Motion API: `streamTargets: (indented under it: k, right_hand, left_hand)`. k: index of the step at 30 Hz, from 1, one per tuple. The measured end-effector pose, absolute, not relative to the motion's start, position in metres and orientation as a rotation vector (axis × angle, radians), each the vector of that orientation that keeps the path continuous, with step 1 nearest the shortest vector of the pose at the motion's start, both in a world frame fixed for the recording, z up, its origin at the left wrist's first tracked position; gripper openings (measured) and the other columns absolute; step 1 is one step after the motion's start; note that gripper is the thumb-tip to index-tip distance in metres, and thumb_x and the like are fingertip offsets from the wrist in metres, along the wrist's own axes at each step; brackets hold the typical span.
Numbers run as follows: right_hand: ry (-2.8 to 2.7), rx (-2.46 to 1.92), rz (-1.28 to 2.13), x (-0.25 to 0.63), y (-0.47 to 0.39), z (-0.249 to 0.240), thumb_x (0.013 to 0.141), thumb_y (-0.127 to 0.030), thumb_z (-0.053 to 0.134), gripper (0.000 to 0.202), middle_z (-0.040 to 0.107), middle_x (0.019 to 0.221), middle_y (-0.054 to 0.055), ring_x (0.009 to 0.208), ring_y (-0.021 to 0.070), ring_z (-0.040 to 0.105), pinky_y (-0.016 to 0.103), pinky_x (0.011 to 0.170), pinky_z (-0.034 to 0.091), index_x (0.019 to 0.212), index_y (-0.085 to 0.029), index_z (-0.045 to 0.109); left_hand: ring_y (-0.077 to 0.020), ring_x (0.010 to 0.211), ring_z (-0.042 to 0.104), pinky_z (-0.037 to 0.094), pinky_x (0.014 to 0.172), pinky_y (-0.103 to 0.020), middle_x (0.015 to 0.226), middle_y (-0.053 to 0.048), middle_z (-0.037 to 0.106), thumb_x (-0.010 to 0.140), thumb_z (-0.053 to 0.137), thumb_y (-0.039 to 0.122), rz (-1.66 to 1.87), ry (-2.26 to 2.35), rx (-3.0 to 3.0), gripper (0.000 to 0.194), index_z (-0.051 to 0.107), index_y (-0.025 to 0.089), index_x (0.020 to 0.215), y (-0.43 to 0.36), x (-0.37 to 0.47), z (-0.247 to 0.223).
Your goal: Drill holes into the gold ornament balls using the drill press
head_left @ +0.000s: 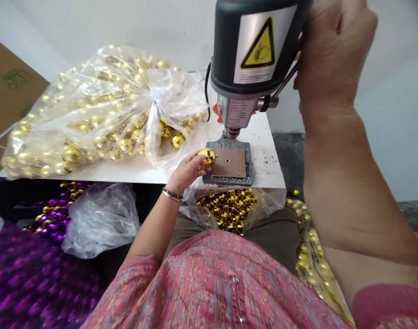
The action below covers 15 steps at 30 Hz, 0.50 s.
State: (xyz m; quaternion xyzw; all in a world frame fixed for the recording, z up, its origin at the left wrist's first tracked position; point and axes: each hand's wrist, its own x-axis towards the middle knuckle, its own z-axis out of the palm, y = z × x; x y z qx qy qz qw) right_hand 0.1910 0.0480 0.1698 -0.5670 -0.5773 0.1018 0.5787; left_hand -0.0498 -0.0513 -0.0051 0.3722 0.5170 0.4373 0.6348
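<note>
A shiny gold ball ornament [208, 156] is pinched in the fingers of my left hand [189, 171], at the left edge of the brown board [238, 167] on the drill press base [209, 179]. Above the board stands the small drill press [229, 98], its black motor housing carrying a yellow warning label. My right hand [332, 55] is raised beside the housing, closed around the end of the press's feed lever [287, 78]; its fingertips are mostly hidden. The drill chuck [233, 133] hangs over the board, clear of the ball. A small hole shows in the board.
A large clear bag [102, 100] of gold balls fills the table's left side. Below the table edge, an open plastic bag [226, 208] of gold balls rests at my lap. Purple balls [54, 214] and a crumpled clear bag [101, 221] lie lower left. Dark shavings dot the white tabletop [264, 146].
</note>
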Motion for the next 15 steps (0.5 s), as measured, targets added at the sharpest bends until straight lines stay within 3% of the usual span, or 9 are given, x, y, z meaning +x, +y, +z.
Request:
streamTargets:
  k: [8, 11, 15]
  right_hand:
    - [-1.226, -1.468, 0.279, 0.179, 0.039, 0.186, 0.104, -0.015, 0.041, 0.04, 0.023, 0.065, -0.006, 0.069, 0.0023, 0.019, 0.027, 0.071, 0.021, 0.067, -0.018, 0.026]
    - [-1.245, -1.44, 0.282, 0.179, 0.039, 0.184, 0.106, -0.016, 0.04, 0.04, 0.02, 0.065, -0.007, 0.07, 0.0019, 0.019, 0.026, 0.071, 0.021, 0.068, -0.018, 0.025]
    - [-1.255, -1.415, 0.3, 0.179, 0.037, 0.184, 0.106, -0.016, 0.039, 0.039, 0.017, 0.064, -0.007, 0.068, 0.0011, 0.019, 0.025, 0.07, 0.021, 0.069, -0.018, 0.027]
  left_hand:
    - [-0.0097, 0.066, 0.064, 0.043, 0.056, -0.02, 0.09, -0.002, 0.073, 0.084, 0.078, 0.036, 0.862, 1.292, 1.132, 0.038, 0.071, 0.018, 0.117, -0.032, -0.027, -0.004]
    - [-0.0113, 0.071, 0.063, 0.047, 0.062, -0.022, 0.093, -0.002, 0.074, 0.085, 0.074, 0.035, 0.797, 1.335, 1.269, 0.037, 0.072, 0.017, 0.118, -0.025, -0.022, -0.006]
    - [-0.0159, 0.087, 0.066, 0.052, 0.079, -0.027, 0.103, -0.003, 0.076, 0.081, 0.079, 0.038, 0.771, 1.432, 1.474, 0.05, 0.073, 0.017, 0.126, -0.018, -0.02, -0.01]
